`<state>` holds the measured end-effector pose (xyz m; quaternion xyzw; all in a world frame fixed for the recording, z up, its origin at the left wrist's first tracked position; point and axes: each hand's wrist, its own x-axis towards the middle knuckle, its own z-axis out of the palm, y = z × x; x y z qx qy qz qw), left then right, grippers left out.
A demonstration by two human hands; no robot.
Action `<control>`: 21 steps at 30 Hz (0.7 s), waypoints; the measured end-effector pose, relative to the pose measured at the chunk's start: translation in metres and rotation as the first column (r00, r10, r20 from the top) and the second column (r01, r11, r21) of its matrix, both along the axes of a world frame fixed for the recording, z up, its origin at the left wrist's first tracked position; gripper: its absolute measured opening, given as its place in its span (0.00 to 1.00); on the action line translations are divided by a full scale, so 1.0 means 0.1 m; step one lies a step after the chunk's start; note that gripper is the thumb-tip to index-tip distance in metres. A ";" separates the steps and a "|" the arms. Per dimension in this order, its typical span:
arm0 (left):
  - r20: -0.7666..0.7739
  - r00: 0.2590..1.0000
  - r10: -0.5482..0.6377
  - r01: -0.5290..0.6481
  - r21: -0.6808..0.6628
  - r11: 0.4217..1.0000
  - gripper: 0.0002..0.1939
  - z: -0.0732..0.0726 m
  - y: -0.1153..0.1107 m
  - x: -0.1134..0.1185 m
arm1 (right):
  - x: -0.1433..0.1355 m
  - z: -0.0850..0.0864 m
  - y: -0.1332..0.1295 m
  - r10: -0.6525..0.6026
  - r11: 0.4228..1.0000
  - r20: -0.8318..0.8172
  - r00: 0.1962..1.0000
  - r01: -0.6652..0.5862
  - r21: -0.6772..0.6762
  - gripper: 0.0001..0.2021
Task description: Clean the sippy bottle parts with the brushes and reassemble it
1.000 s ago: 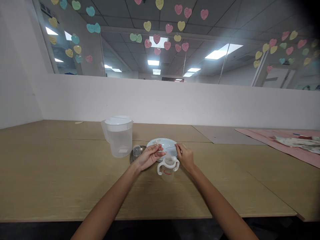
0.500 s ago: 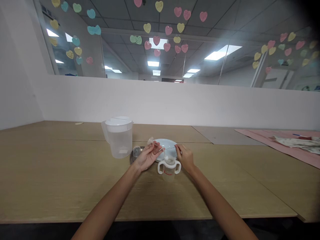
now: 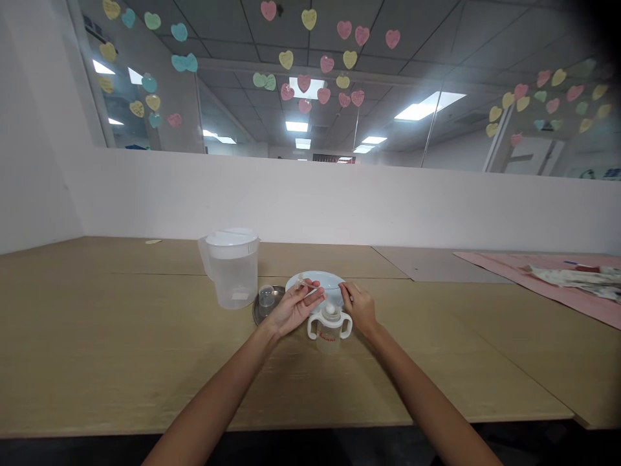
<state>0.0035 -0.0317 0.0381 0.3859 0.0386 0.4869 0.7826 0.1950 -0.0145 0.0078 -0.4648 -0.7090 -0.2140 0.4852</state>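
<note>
My left hand (image 3: pixel 294 309), palm up, pinches a clear bottle straw (image 3: pixel 305 283) between thumb and fingers. A white ball-shaped end (image 3: pixel 330 307) hangs at the mouth of the two-handled baby bottle (image 3: pixel 328 336). My right hand (image 3: pixel 358 304) is closed on the right end of a thin dark wire (image 3: pixel 331 288), which runs left toward the straw; whether it is inside the straw I cannot tell. The bottle stands upright on the table, open at the top, with white handles and red lettering. Behind the hands lies a pale blue-white bowl (image 3: pixel 323 277), partly covered by them.
To the left stands a lidded translucent pitcher (image 3: pixel 233 275). Beside it a round metal tray (image 3: pixel 258 315) holds a small clear cap (image 3: pixel 266 296). A pink cloth (image 3: pixel 499 268) with other items lies far right on the wooden table (image 3: pixel 145 362). A white wall (image 3: pixel 310 200) rises behind.
My left hand has shifted slightly right, closer to the right hand, and the clear piece in it has turned lower. The white ball end has moved right, over the bottle mouth.
</note>
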 end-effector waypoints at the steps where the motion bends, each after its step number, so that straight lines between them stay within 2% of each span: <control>1: -0.013 1.000 -0.011 0.011 0.004 1.000 0.03 -0.01 -0.01 0.01 | 0.00 0.00 0.00 0.002 1.000 -0.006 1.000 -0.002 -0.001 0.15; 4: -0.078 0.997 0.008 -0.007 0.018 1.000 0.05 -0.04 -0.01 0.06 | -0.01 -0.03 0.01 0.004 1.000 -0.019 1.000 -0.005 -0.009 0.15; 7: -0.161 0.967 0.195 -0.183 0.083 0.980 0.07 -0.05 0.00 0.09 | -0.02 -0.05 0.02 -0.017 1.000 -0.018 1.000 0.017 -0.011 0.16; 9: -0.247 0.905 0.346 -0.306 0.185 0.934 0.07 -0.03 -0.01 0.10 | -0.03 -0.06 0.03 -0.036 0.999 -0.014 0.999 0.036 -0.008 0.16; 11: -0.332 0.809 0.485 -0.374 0.346 0.860 0.07 -0.02 -0.04 0.10 | -0.03 -0.05 0.02 -0.052 0.999 -0.008 0.999 0.052 -0.003 0.16; 14: -0.358 0.659 0.662 -0.376 0.605 0.702 0.04 -0.04 -0.08 0.10 | -0.02 -0.04 0.01 -0.086 0.996 0.004 0.996 0.086 -0.007 0.16; 16: -0.335 0.608 0.720 -0.332 0.717 0.613 0.04 -0.06 -0.07 0.08 | -0.01 -0.04 0.02 -0.113 0.993 0.006 0.994 0.113 -0.011 0.16; 18: -0.311 0.553 0.773 -0.323 0.776 0.542 0.08 -0.10 -0.02 0.03 | 0.00 -0.05 0.03 -0.137 0.991 0.000 0.991 0.137 -0.012 0.17; 19: -0.309 0.492 0.814 -0.335 0.796 0.505 0.10 -0.11 0.02 -0.01 | 0.01 -0.05 0.05 -0.146 0.989 -0.008 0.989 0.146 -0.015 0.17; 20: -0.321 0.397 0.860 -0.346 0.816 0.464 0.12 -0.13 0.06 -0.05 | 0.02 -0.06 0.06 -0.159 0.987 -0.018 0.987 0.159 -0.023 0.17; 21: -0.349 0.266 0.899 -0.341 0.838 0.427 0.12 -0.14 0.11 -0.09 | 0.03 -0.07 0.08 -0.176 0.984 -0.029 0.984 0.175 -0.038 0.17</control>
